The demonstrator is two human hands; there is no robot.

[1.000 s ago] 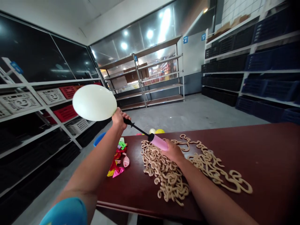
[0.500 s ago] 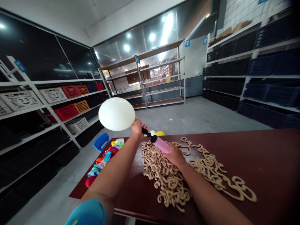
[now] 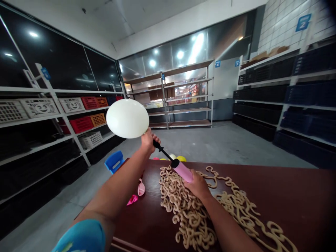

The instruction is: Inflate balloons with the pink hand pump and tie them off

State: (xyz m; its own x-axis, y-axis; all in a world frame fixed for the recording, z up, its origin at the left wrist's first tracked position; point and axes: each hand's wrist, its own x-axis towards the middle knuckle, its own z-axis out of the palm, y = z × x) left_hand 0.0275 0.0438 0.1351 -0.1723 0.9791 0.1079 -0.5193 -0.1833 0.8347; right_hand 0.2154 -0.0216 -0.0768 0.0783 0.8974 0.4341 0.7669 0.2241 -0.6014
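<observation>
- Red crate (image 3: pixel 82 124) is sitting on the left-side rack; small blue chair (image 3: pixel 114 161) is standing just beyond the counter (image 3: pixel 151 210).
- White balloon (image 3: pixel 127 118), inflated, is hanging in the air above and beyond the counter's left end. Probably very light, taut but yielding, easy to burst; best held at the neck, keeping nails off the dome.
- Light pink balloon (image 3: pixel 141 189) and hot pink balloon (image 3: pixel 132 200) are lying limp on the counter, likely soft and stretchy.
- Left hand (image 3: pixel 148 141) is gripping around the balloon's neck end and the pump's black end (exact finger placement on the neck is hidden).
- Pump (image 3: pixel 183 171) is slanting down to the right, black rod (image 3: pixel 167 154) showing between the hands. Barrel is looking smooth and stiff, likely light, maybe slick; full wrap seems best.
- Tan curly strands (image 3: pixel 178 199) are lying heaped under the barrel, more spreading rightward.
- Right hand (image 3: pixel 198 185) is wrapping the barrel's lower end.
</observation>
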